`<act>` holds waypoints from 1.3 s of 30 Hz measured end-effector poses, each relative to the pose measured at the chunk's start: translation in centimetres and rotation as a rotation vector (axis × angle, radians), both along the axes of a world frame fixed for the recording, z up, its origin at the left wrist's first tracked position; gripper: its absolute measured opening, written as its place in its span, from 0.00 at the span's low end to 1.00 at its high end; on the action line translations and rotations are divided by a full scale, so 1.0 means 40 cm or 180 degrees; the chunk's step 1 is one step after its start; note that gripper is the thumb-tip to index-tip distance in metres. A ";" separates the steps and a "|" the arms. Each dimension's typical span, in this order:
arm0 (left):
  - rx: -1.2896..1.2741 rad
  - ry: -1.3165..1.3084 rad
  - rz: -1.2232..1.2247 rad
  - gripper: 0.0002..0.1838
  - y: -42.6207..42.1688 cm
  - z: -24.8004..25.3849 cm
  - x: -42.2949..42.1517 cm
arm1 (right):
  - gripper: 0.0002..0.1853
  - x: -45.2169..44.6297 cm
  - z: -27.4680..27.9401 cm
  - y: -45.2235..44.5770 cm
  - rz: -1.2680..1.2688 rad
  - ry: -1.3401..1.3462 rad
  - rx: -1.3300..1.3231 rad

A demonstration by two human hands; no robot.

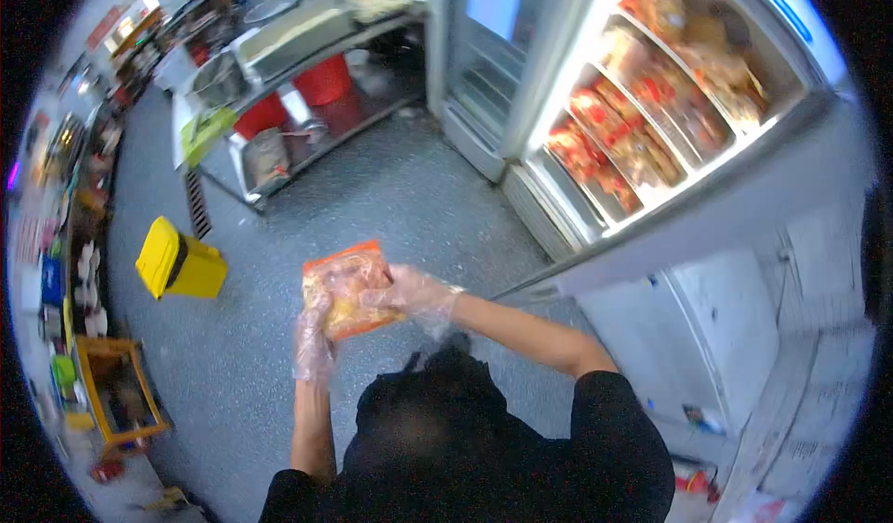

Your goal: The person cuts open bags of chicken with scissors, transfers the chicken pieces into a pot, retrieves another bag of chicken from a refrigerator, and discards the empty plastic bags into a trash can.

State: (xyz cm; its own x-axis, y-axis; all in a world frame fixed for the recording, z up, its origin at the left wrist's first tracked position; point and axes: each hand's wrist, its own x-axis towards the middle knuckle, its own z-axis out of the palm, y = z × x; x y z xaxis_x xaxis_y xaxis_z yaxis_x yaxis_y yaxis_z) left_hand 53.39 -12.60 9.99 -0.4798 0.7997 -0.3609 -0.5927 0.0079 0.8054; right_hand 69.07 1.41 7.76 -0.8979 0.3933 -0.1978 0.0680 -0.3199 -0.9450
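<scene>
A flat clear bag of pale yellowish food with orange-red edges [348,288] is held out in front of my body, over the grey floor. My left hand [314,337], in a clear plastic glove, grips its lower left side. On the right side of the bag, my right hand [414,297], gloved the same way, is closed on it with the fingers lying over its face. What exactly is inside the bag is too blurred to tell.
A lit fridge [619,221] with filled shelves stands at the upper right. The steel table [326,139] at the top holds trays, with red buckets below. A yellow bin [197,270] stands at left, near a wooden frame [93,388]. White cartons [791,430] are at lower right.
</scene>
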 end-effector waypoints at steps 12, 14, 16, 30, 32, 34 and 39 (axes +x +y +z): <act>-0.0188 0.0515 0.1452 0.23 -0.321 -0.091 -0.202 | 0.27 -0.321 -0.074 -0.307 0.0190 0.0142 -0.1815; -0.0356 -0.0061 0.1497 0.23 -0.368 -0.094 -0.254 | 0.26 -0.363 -0.139 -0.337 0.0271 -0.0130 -0.1601; -0.0208 -0.0621 0.1527 0.23 -0.500 -0.142 -0.329 | 0.24 -0.431 -0.156 -0.461 0.0267 -0.0206 -0.0752; 0.0022 -0.0366 0.1564 0.20 -0.346 -0.251 -0.633 | 0.18 -0.712 -0.164 -0.371 -0.0186 -0.0947 -0.1581; -0.0172 -0.0524 0.1582 0.20 -0.291 -0.271 -0.708 | 0.18 -0.786 -0.217 -0.312 -0.0219 -0.0752 -0.0954; -0.0431 -0.0814 0.1573 0.19 -0.211 -0.284 -0.793 | 0.15 -0.876 -0.234 -0.240 -0.0290 -0.0646 -0.0767; 0.0296 -0.1850 0.1054 0.22 0.008 -0.179 -0.970 | 0.14 -1.114 -0.232 -0.004 -0.0568 -0.0130 -0.0064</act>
